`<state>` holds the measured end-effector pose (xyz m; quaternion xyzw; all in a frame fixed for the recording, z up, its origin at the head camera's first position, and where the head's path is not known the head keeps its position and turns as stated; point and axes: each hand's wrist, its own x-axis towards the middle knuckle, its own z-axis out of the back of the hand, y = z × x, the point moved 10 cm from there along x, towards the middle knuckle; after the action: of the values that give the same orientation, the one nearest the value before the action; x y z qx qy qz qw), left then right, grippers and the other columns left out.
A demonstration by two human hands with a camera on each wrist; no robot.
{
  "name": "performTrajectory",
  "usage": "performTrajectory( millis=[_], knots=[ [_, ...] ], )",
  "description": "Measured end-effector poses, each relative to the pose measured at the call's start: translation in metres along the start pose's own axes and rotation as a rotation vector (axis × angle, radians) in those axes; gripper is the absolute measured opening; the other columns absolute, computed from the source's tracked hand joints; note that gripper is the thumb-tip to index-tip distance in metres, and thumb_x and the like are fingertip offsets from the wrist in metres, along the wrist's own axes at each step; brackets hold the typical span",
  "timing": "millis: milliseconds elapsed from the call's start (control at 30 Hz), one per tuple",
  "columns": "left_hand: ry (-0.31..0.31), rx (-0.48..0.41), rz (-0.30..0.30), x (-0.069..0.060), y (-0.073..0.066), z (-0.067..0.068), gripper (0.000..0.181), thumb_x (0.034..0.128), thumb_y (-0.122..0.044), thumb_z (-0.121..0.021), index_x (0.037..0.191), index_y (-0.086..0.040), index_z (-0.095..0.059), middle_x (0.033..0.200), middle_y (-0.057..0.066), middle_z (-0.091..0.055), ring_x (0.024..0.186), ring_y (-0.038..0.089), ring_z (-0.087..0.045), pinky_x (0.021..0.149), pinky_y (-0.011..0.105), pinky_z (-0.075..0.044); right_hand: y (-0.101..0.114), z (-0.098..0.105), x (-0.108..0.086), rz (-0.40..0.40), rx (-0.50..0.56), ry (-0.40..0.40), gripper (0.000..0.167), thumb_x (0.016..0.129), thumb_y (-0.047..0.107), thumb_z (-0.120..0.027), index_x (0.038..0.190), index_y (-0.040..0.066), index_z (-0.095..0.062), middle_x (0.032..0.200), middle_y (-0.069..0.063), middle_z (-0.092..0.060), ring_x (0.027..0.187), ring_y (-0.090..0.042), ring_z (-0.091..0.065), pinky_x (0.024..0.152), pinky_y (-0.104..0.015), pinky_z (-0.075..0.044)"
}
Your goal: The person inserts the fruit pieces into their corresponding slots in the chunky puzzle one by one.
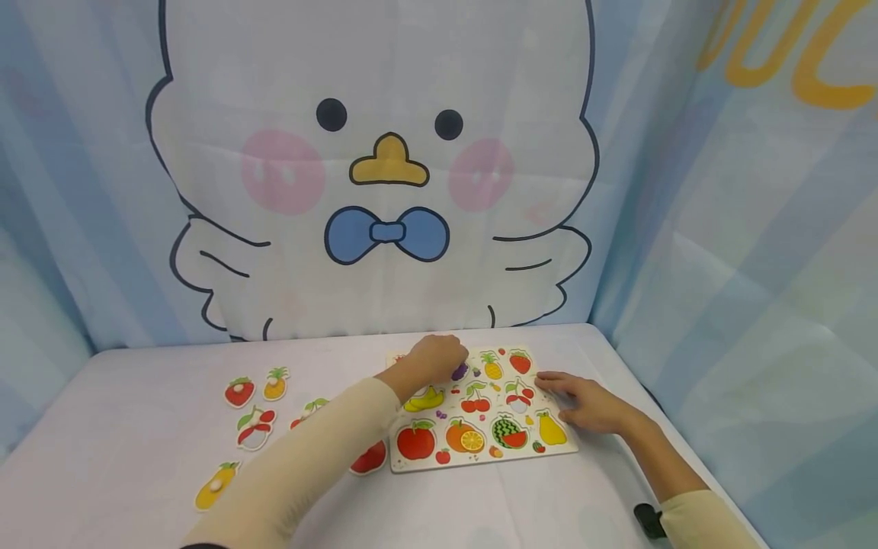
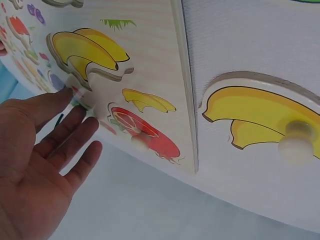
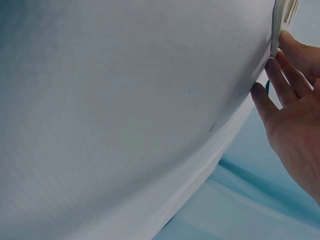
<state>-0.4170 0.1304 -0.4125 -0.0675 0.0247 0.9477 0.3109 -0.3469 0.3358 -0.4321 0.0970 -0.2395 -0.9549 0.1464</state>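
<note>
A fruit puzzle board [image 1: 446,410] lies on the table with printed fruit shapes. My left hand [image 1: 430,358] reaches over its top row; in the left wrist view the thumb and fingers of that hand [image 2: 45,145] come together beside the purple grapes [image 2: 55,80]. They pinch a grape puzzle piece [image 1: 459,371], mostly hidden by the hand. A red fruit piece with a knob [image 2: 150,135] sits in the board's corner. My right hand [image 1: 590,400] rests at the board's right edge, fingers extended and touching it; in the right wrist view, the fingertips [image 3: 272,65] meet that edge.
Left of the board lie loose knobbed pieces: a strawberry [image 1: 239,392], a pineapple [image 1: 275,384], a red-and-white fruit [image 1: 256,428], a yellow fruit [image 1: 216,486] and a red fruit [image 1: 369,459]. A banana piece [image 2: 250,107] lies beside the board. A printed curtain [image 1: 384,290] stands behind.
</note>
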Motion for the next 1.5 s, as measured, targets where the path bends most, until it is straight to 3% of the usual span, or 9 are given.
performTrajectory(
  millis=[467, 600, 733, 1067, 1300, 1500],
  knots=[
    [0.014, -0.094, -0.036, -0.009, 0.006, -0.003, 0.045, 0.0935, -0.022, -0.079, 0.137, -0.025, -0.068, 0.128, -0.003, -0.071, 0.119, 0.017, -0.066, 0.107, 0.036, -0.052, 0.001, 0.000, -0.001, -0.011, -0.007, -0.006, 0.060, 0.091, -0.003, -0.069, 0.149, 0.006, -0.056, 0.162, -0.016, -0.044, 0.149, -0.049, -0.036, 0.115, -0.063, -0.039],
    [0.017, -0.140, -0.029, -0.014, 0.013, -0.002, 0.047, 0.0934, -0.020, -0.079, 0.138, -0.027, -0.067, 0.134, -0.004, -0.070, 0.126, 0.018, -0.063, 0.108, 0.038, -0.051, 0.001, 0.001, -0.001, -0.009, -0.016, -0.007, 0.060, 0.091, -0.002, -0.069, 0.149, 0.006, -0.056, 0.162, -0.017, -0.044, 0.149, -0.049, -0.036, 0.115, -0.064, -0.039],
    [-0.001, -0.126, -0.025, -0.020, 0.022, -0.001, 0.048, 0.0942, -0.020, -0.078, 0.140, -0.026, -0.066, 0.137, -0.001, -0.067, 0.128, 0.020, -0.061, 0.111, 0.040, -0.049, 0.001, 0.002, -0.001, -0.015, -0.014, -0.003, 0.060, 0.092, -0.002, -0.069, 0.150, 0.007, -0.056, 0.163, -0.016, -0.043, 0.150, -0.049, -0.035, 0.116, -0.064, -0.038],
    [-0.014, -0.131, 0.035, -0.037, 0.054, 0.003, 0.044, 0.0926, -0.018, -0.080, 0.135, -0.025, -0.069, 0.132, 0.001, -0.068, 0.110, 0.019, -0.061, 0.106, 0.040, -0.053, 0.000, 0.000, 0.001, 0.002, -0.011, -0.004, 0.060, 0.092, -0.001, -0.070, 0.149, 0.007, -0.056, 0.162, -0.017, -0.044, 0.150, -0.049, -0.035, 0.116, -0.064, -0.038],
    [-0.021, -0.119, 0.079, -0.054, 0.080, 0.010, 0.035, 0.0949, -0.019, -0.077, 0.130, -0.020, -0.073, 0.131, 0.004, -0.070, 0.107, 0.021, -0.060, 0.103, 0.039, -0.055, -0.001, -0.001, 0.003, 0.015, -0.020, -0.002, 0.060, 0.091, -0.002, -0.070, 0.149, 0.005, -0.056, 0.161, -0.018, -0.045, 0.149, -0.049, -0.036, 0.115, -0.064, -0.038],
    [-0.032, -0.131, 0.091, -0.067, 0.106, 0.006, 0.029, 0.0950, -0.017, -0.077, 0.123, -0.019, -0.075, 0.121, 0.004, -0.072, 0.103, 0.020, -0.062, 0.098, 0.040, -0.056, 0.000, -0.001, 0.003, 0.007, -0.015, 0.004, 0.060, 0.091, -0.002, -0.069, 0.149, 0.005, -0.056, 0.161, -0.018, -0.045, 0.148, -0.050, -0.037, 0.114, -0.064, -0.040]
  ],
)
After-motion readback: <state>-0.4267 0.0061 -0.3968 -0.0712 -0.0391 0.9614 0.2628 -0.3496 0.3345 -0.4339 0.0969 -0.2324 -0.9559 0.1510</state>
